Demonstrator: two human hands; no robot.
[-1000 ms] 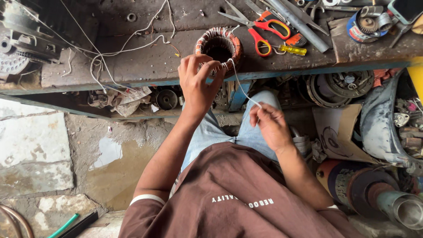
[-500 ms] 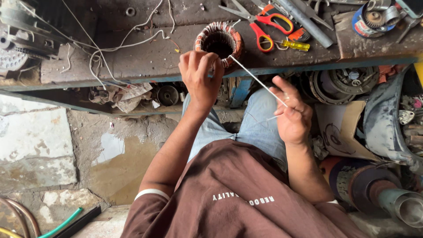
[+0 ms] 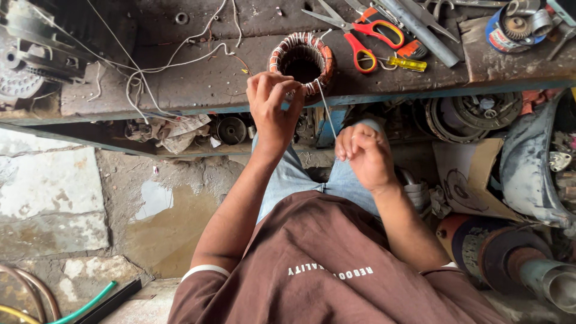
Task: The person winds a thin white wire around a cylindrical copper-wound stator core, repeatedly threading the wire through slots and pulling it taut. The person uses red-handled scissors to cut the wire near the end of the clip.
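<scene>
I saw the left hand (image 3: 273, 108) pinching the near rim of the wound stator ring (image 3: 301, 60), steadying it on the bench edge (image 3: 180, 90). The right hand (image 3: 366, 153) was clenched on a white cord (image 3: 326, 111), probably drawn taut, running lengthwise from ring toward the lap.

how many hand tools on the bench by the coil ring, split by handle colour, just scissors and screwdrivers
Red-and-orange handled scissors: 1
Yellow-handled screwdriver: 1
Total: 2, lying on the workbench just right of the wound stator ring.
</scene>
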